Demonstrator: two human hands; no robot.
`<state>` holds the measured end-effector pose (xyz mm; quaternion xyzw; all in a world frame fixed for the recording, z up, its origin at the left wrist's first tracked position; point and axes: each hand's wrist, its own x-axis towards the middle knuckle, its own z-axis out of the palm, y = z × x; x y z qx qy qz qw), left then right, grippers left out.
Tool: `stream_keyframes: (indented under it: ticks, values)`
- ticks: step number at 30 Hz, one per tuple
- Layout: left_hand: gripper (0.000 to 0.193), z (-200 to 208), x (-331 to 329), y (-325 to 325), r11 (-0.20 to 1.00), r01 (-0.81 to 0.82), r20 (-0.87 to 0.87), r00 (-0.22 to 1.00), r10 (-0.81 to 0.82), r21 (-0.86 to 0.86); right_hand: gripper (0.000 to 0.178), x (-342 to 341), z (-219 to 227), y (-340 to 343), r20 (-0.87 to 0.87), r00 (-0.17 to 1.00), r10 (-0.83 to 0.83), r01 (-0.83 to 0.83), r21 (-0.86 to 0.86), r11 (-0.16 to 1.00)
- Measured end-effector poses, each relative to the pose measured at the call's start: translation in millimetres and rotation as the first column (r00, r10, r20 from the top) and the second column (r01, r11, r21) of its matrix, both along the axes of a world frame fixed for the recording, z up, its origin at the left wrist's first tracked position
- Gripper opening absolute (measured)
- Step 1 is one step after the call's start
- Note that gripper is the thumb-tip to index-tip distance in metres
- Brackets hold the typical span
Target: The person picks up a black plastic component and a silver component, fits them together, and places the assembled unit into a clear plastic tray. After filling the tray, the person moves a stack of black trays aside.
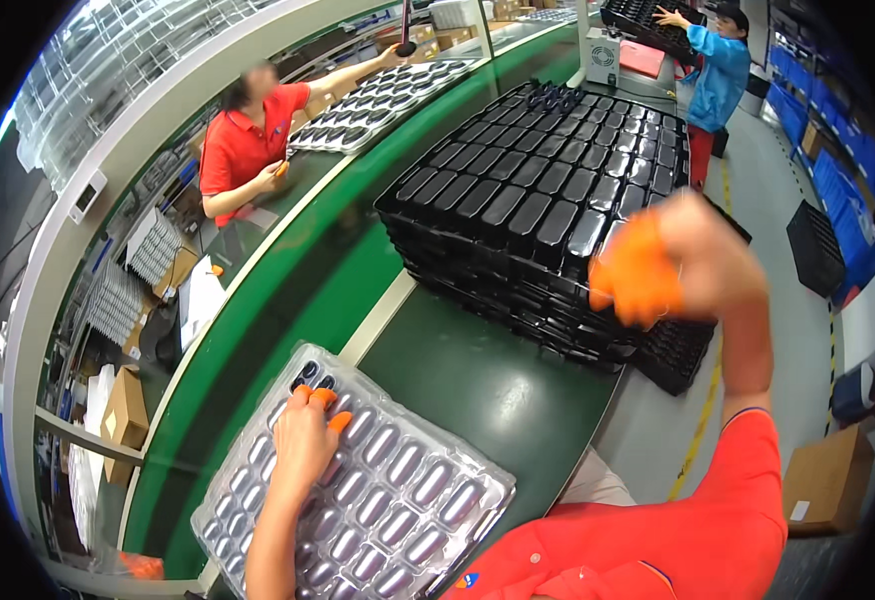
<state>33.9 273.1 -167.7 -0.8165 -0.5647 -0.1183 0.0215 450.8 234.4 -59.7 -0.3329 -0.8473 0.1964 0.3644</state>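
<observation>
Beside the green belt lies a clear plastic tray (498, 490), its cells filled with rows of glossy silver-grey oval pieces (406, 462). My left hand (308, 435), with orange finger covers, reaches over its far part. Its fingers are bent together at the far end, next to a few small dark pieces (310, 370); anything between the fingertips is hidden. My right hand (673, 265), also in orange finger covers, is raised in front of the near right side of a tall stack of black moulded trays (528, 190). Motion blurs it, so its grip does not show.
The green conveyor belt (298, 285) runs along my left. Across it, a person in red (258, 140) works at another filled tray (378, 105). A person in blue (718, 85) handles black trays (648, 25) at the far right. A cardboard box (831, 480) stands behind my right arm.
</observation>
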Motion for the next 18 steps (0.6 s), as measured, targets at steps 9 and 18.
stream_keyframes:
  ticks: [9, 18]
  values:
    - [0.04, 31.5, 19.2, -4.2, 1.0, -0.016, 0.166, 0.986, 0.019, -0.016, 0.03, 177.5, -42.4, 251.2, 0.306, 0.707, -0.638, 0.422, 0.541, 0.727]
    - [0.036, 46.5, 52.5, 1.6, 0.707, 0.534, 0.87, 0.426, 0.249, -0.464, 0.028, 160.8, -40.6, 245.0, 0.511, 0.616, -0.599, 0.386, 0.466, 0.796]
